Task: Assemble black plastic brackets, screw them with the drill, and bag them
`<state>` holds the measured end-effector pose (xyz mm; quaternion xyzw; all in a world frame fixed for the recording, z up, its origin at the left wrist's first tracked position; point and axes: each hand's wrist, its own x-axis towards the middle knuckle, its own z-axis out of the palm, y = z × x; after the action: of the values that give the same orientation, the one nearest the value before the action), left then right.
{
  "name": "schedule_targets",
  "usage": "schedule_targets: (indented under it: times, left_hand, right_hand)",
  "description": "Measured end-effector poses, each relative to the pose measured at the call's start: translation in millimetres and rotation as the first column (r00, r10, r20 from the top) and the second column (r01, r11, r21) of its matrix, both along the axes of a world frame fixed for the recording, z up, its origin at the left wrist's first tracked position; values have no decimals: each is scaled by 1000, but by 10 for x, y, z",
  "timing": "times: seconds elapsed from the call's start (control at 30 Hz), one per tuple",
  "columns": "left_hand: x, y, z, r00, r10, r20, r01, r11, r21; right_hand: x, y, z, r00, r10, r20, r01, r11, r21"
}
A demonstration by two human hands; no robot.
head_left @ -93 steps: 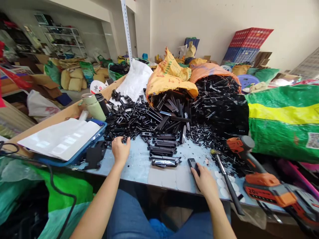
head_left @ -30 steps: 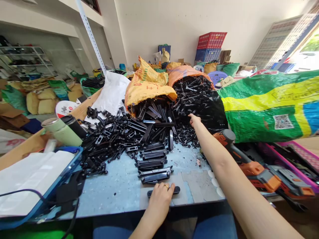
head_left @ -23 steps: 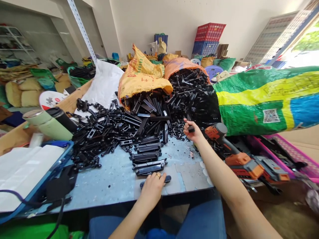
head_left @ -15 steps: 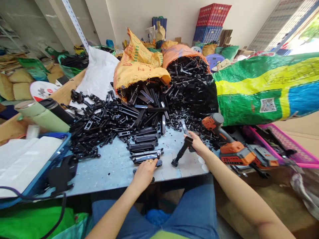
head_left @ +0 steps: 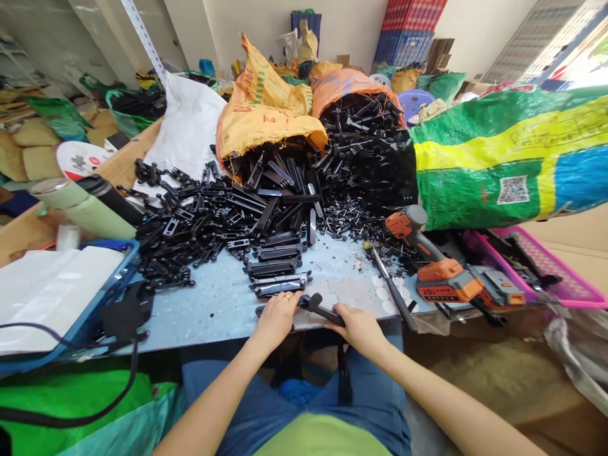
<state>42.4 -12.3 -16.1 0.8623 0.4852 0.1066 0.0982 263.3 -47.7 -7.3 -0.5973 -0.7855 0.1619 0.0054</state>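
- Messy workroom, with sacks, boxes and red and blue crates by the far wall.
- Blue-grey surface [head_left: 213, 304] across the middle, with a big pile of black parts [head_left: 199, 215] on its far half.
- Behind the pile, a yellow sack [head_left: 266, 120] and an orange sack [head_left: 346, 88], both open and spilling more black pieces.
- To the right, a fat green sack [head_left: 513, 158] on its side.
- Near the middle, a small stack of flat bars [head_left: 278, 266], each one laid left to right.
- At the near edge, just in front of that stack, one flat black bar [head_left: 261, 310].
- Left hand [head_left: 278, 316] on top of it, fingers [head_left: 285, 299] curled down and gripping it flat against the surface.
- Right hand [head_left: 358, 326] just to the right, fingers wrapped tight round a thin black rod [head_left: 325, 310].
- Rod on a slant: near end inside the right hand, other end pointing left and a little away.
- That end touching or almost touching the right end of the bar; hard to tell which.
- Bar's long side left to right, with rod tip and bar end meeting between the two hands.
- Left hand nearer the bar, right hand nearer the rod, both close together.
- Right of the hands, a long tool with a black handle [head_left: 392, 288], an orange drill [head_left: 437, 275] and a pink tray [head_left: 546, 266].
- On the left, a green flask [head_left: 85, 212] lying down and a blue tray [head_left: 124, 261] with white sheets inside.
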Motion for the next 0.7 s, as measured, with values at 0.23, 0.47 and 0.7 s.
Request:
schedule_targets:
  times: [0.23, 0.47, 0.7]
  left_hand:
    - [2, 3, -13, 1000, 4, 17, -4, 1000, 5]
    - [38, -5, 100, 999, -37, -32, 37, 999, -14]
    - [72, -31, 243, 1000, 6, 27, -3, 996, -92]
  right_hand:
    - [148, -141, 117, 971, 110, -212, -113, 994, 0]
    - [166, 205, 344, 889, 457, 14, -454, 887, -87]
    - [120, 368, 382, 886, 439, 147, -433, 898, -74]
